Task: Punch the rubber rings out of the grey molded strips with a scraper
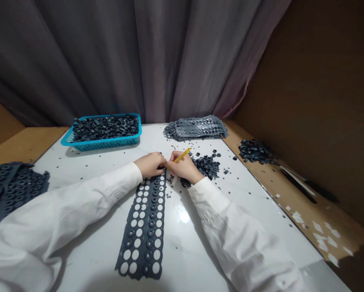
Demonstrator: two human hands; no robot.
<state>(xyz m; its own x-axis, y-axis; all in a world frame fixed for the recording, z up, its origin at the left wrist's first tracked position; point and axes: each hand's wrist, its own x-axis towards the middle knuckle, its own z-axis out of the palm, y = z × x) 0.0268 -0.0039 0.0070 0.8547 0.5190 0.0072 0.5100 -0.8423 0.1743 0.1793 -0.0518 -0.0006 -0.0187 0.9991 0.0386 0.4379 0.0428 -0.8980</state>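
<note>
"Where does the strip lie from the hands?"

"The dark strip (143,233) lies flat on the counter (206,243), its far end under the left hand (153,164). From there its long axis runs back toward the person, drifting slightly left. Rows of raised rings and round white spots, seemingly holes, follow its length."

"Which hand is nearer?"

"The left; it touches the strip. Its fingers are bent together over that far end, though I can't tell whether they pinch or only press. The right hand (182,165) is just beside it, off the strip's right edge."

"Is that one holding anything?"

"Yes, it is closed around a slim yellow tool (186,152). The tool slants down and left, toward the strip's far right corner. Whether its tip touches the rubber-like sheet, I can't make out."

"And around them?"

"Just right of the right hand, a heap of small dark pieces (207,166). Beyond the left hand and to its left, a blue basket (108,144) full of similar bits."
</note>
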